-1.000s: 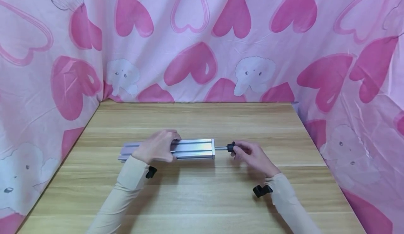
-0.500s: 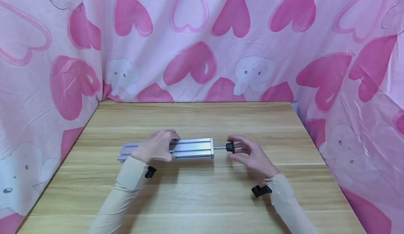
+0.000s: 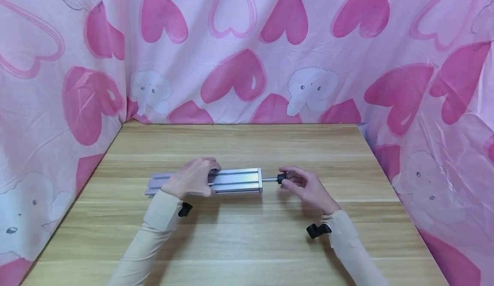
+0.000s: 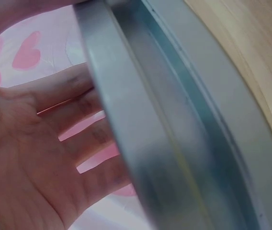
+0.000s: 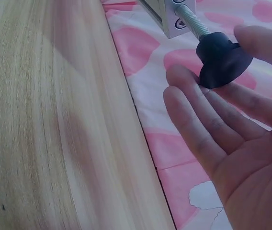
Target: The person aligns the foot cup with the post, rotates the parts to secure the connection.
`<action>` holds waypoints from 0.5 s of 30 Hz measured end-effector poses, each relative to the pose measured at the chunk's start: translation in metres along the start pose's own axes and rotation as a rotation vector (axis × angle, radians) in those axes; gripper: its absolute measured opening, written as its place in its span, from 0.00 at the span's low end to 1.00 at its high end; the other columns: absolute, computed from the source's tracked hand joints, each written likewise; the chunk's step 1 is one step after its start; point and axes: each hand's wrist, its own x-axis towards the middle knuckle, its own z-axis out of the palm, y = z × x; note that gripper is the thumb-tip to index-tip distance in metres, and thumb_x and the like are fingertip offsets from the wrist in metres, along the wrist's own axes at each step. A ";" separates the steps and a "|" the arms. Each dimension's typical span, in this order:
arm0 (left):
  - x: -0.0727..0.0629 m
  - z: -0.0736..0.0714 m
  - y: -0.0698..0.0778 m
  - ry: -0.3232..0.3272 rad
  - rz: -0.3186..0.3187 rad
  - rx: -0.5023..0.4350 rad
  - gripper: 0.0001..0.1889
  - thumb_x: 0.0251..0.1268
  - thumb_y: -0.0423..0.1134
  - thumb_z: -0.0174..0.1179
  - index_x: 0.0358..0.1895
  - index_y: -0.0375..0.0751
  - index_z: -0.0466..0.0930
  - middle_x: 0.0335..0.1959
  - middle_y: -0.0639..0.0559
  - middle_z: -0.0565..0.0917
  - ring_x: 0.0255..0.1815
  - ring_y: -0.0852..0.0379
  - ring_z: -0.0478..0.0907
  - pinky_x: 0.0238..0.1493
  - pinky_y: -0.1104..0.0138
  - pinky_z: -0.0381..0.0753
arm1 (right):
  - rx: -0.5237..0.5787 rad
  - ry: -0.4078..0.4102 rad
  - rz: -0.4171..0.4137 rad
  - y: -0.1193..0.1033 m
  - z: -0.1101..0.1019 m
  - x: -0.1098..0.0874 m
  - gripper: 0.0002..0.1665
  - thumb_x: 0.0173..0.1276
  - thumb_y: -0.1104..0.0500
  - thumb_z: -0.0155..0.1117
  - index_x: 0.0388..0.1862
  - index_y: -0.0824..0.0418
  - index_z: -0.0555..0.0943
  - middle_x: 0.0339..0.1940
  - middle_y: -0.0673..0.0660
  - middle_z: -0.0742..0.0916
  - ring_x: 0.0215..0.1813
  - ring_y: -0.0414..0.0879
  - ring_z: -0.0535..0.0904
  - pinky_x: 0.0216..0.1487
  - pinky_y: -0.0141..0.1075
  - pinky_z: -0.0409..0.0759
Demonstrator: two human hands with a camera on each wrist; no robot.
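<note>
Beige sleeves [image 3: 161,211] lie nearest me; beyond them, my right hand [image 3: 310,188] lightly pinches the black foot [image 3: 281,177] between thumb and fingers, at the tip of a threaded rod [image 3: 270,179]. That rod runs into the end of the grooved aluminium bar [image 3: 237,177], over the middle of the wooden counter [image 3: 247,234], where my left hand [image 3: 191,179] clasps it from above. Turning the foot seems the job: I should twist in short, even strokes, no sideways push, the left grip stopping any roll. Behind hangs a pink heart-print curtain [image 3: 278,58].
</note>
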 end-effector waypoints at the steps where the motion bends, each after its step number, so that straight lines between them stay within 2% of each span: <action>1: 0.000 0.000 0.000 0.000 0.001 0.001 0.24 0.34 0.39 0.71 0.44 0.36 0.86 0.38 0.50 0.85 0.34 0.59 0.76 0.41 0.64 0.80 | 0.009 -0.006 0.008 0.001 0.000 0.001 0.24 0.74 0.52 0.63 0.65 0.60 0.78 0.46 0.55 0.89 0.45 0.48 0.88 0.50 0.34 0.84; 5: -0.001 0.001 0.000 0.006 -0.005 -0.001 0.25 0.34 0.39 0.71 0.44 0.37 0.86 0.38 0.50 0.85 0.34 0.58 0.76 0.41 0.63 0.80 | 0.035 -0.018 0.047 0.002 0.001 0.003 0.20 0.77 0.49 0.58 0.56 0.61 0.82 0.39 0.55 0.91 0.40 0.50 0.88 0.45 0.37 0.85; 8: -0.001 0.001 0.001 0.005 -0.016 0.000 0.25 0.34 0.40 0.70 0.45 0.37 0.86 0.39 0.50 0.86 0.35 0.58 0.77 0.43 0.62 0.81 | 0.048 -0.025 0.065 0.002 0.002 0.004 0.20 0.78 0.48 0.55 0.53 0.61 0.83 0.35 0.56 0.91 0.37 0.51 0.88 0.42 0.41 0.86; 11: -0.001 0.001 0.002 -0.003 -0.024 0.001 0.26 0.34 0.40 0.70 0.46 0.37 0.86 0.41 0.49 0.86 0.36 0.58 0.77 0.44 0.61 0.82 | 0.045 -0.030 0.074 0.003 0.002 0.003 0.21 0.79 0.48 0.54 0.54 0.62 0.83 0.35 0.57 0.91 0.36 0.51 0.88 0.41 0.42 0.86; 15: -0.001 0.000 0.002 -0.012 -0.027 0.000 0.27 0.34 0.40 0.70 0.47 0.37 0.86 0.41 0.49 0.86 0.36 0.57 0.77 0.44 0.60 0.82 | -0.016 -0.027 0.088 0.001 0.001 0.000 0.24 0.79 0.46 0.53 0.62 0.59 0.80 0.41 0.55 0.91 0.42 0.47 0.88 0.48 0.36 0.84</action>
